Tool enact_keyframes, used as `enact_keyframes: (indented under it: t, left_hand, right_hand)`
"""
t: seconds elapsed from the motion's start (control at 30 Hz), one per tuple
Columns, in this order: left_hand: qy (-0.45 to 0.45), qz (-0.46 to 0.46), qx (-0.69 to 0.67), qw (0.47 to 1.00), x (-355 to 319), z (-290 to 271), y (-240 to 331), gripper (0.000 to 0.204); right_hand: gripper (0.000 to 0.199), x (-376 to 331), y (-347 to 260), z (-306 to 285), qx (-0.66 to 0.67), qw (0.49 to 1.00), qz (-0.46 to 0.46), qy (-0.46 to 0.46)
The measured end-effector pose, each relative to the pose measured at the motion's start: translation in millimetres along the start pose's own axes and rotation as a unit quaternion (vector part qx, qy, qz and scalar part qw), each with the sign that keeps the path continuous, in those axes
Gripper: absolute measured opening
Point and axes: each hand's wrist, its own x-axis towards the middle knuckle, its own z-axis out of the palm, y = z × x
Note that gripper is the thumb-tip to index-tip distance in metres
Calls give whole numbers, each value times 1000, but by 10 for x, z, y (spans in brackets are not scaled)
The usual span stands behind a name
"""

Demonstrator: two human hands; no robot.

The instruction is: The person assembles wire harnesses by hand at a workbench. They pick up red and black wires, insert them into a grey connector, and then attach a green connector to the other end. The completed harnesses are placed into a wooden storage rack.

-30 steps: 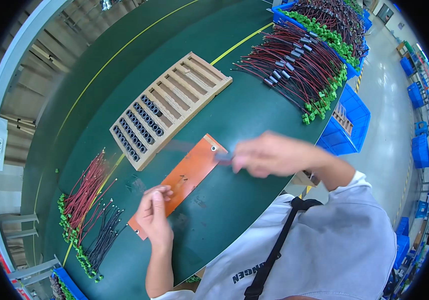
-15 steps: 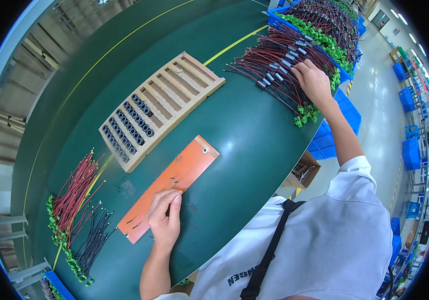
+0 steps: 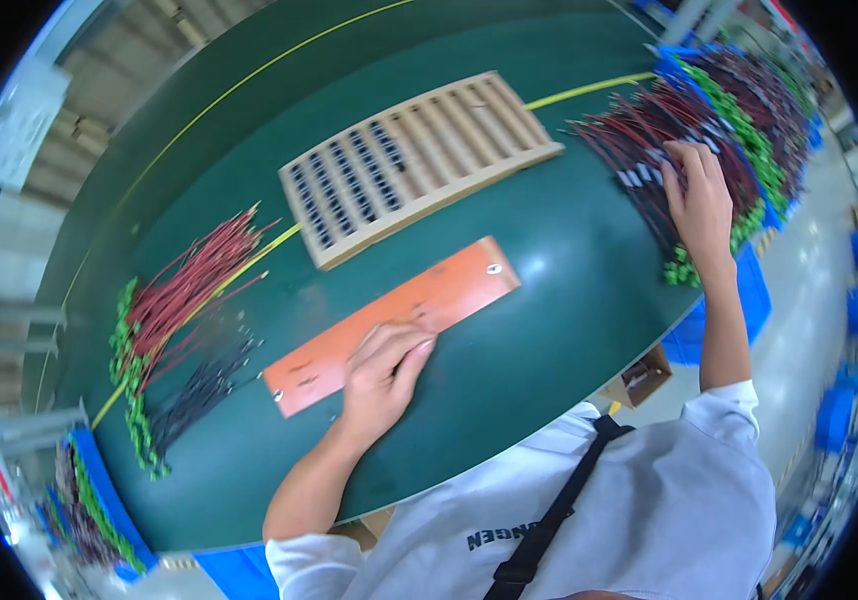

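My left hand (image 3: 381, 372) lies flat on the near part of a long orange board (image 3: 394, 317) on the green table (image 3: 549, 330), fingers together pressing on it. My right hand (image 3: 699, 195) reaches far right into a heap of red and black wires (image 3: 649, 140) with green connectors, its fingers on the wires; whether it grips one I cannot tell. A slotted wooden rack (image 3: 409, 160) stands behind the board, its left slots holding dark parts.
A second bundle of red and black wires (image 3: 184, 320) with green connectors lies at the table's left. Blue bins (image 3: 89, 490) with more wires sit at the lower left and upper right. A cardboard box (image 3: 639, 375) is below the table edge.
My right hand left the orange board and swung out to the wire heap on the right. My left hand stayed on the board, sliding slightly along it.
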Motion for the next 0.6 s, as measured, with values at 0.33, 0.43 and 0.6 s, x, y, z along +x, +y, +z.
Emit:
enact_keyframes:
  t: [0.33,0.43,0.6]
  left_hand:
    - [61,96,31,993,-102,-184,24,9]
    - [70,125,116,983,-137,-484,28,10]
    - [121,87,370,917,-281,-1561,-490,14]
  right_hand:
    - [20,561,-2024,1397,303,937,-121,-129]
    - [25,639,-1989,1768,205,963,-133,-117]
    - [24,588,-2133,1654,206,967,-105,-107]
